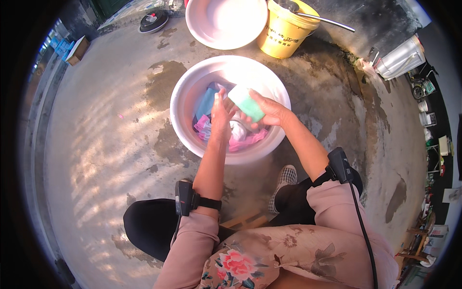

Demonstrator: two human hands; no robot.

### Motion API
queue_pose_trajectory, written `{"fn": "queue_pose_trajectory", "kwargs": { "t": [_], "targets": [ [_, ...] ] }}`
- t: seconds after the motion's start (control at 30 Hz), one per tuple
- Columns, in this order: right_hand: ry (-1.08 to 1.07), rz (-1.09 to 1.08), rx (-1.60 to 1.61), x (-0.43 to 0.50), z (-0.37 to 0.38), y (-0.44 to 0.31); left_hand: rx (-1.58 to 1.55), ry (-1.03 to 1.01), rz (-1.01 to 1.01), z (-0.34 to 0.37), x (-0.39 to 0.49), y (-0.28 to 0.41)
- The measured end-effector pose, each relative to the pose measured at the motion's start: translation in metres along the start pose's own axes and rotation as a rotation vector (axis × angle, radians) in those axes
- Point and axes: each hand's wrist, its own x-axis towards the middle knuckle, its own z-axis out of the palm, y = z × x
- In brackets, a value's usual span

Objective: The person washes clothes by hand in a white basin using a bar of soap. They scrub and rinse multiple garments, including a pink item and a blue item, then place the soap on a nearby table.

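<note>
Over a large white plastic basin (pixel 180 119), my right hand (pixel 269 110) grips a pale green block, likely a bar of soap (pixel 252 107), whose upper end looks washed out by glare. My left hand (pixel 222 110) is raised just to the left of the block, with its thumb up and its other fingers partly hidden; it appears to hold nothing. Below my hands, wet clothes lie in the basin: a blue cloth (pixel 205 102), a white cloth (pixel 238 130) and a pink cloth (pixel 252 140). Bright light hides the basin's upper part.
Beyond the basin stand a second white basin (pixel 227 43) and a yellow bucket (pixel 278 39) with a long-handled ladle (pixel 326 20) on top. A black lidded pan (pixel 153 21) sits at the upper left. On the right is a metal bucket (pixel 400 59). Wet patches mark the concrete floor.
</note>
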Motion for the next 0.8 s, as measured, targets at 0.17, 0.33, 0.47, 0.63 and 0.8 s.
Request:
{"fn": "queue_pose_trajectory", "kwargs": {
  "t": [0.17,0.33,0.47,0.63,0.8],
  "targets": [
    [0.021,-0.100,-0.047,-0.046,0.059,-0.030,-0.113,-0.379,-0.092,0.037,-0.004,0.050],
    [0.337,-0.156,-0.461,-0.073,0.074,-0.029,-0.105,-0.026,-0.027,0.078,-0.021,0.057],
    [0.308,-0.236,-0.424,-0.089,0.081,-0.022,0.032,-0.227,-0.021,0.095,-0.028,0.041],
    [0.308,-0.328,-0.027,-0.127,0.082,-0.034,0.482,-0.367,0.020,0.060,-0.021,0.015],
    [0.319,-0.611,0.222,-0.171,0.065,-0.052,1.647,-0.396,0.392,0.007,-0.003,-0.047]
  ]
}}
